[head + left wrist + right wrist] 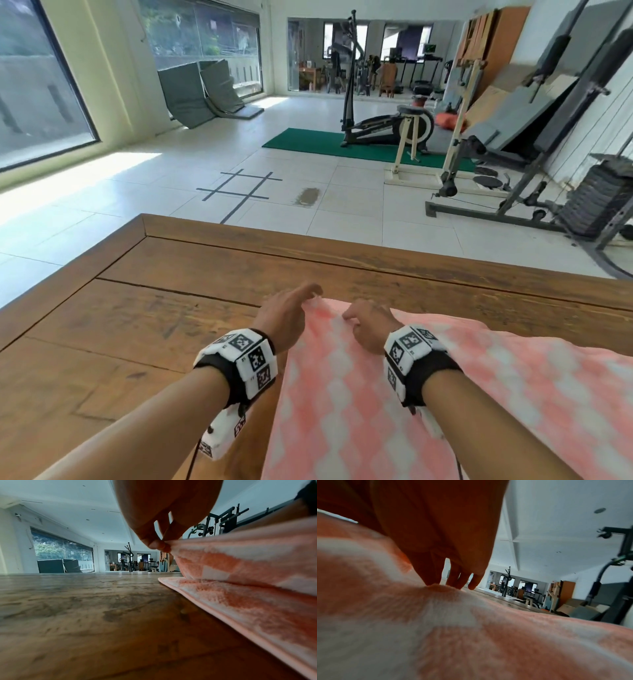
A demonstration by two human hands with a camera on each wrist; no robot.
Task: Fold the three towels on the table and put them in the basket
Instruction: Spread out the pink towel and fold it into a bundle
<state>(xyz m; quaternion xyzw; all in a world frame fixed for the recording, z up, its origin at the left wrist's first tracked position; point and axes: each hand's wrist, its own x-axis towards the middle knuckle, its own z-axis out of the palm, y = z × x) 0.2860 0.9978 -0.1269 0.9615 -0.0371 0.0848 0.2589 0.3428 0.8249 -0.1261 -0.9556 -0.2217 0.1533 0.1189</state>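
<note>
towel (394,394): pink-and-white checked, on the wooden table (154,325), near side, doubled over with the top layer lifted off the lower one at the far left corner.
left hand (286,315): thumb and fingers pinch that far corner of the top layer.
right hand (368,325): fingers curled, pinching the far edge just beside the left hand.
backdrop: gym machines, green mat on tiled floor.

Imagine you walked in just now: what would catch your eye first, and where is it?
First, the pink-and-white towel spread on the wooden table, its upper layer folded over a lower one. The left hand pinches its far corner, with the right hand pinching the far edge beside it. Beyond the table, gym machines stand on the tiled floor.
</note>
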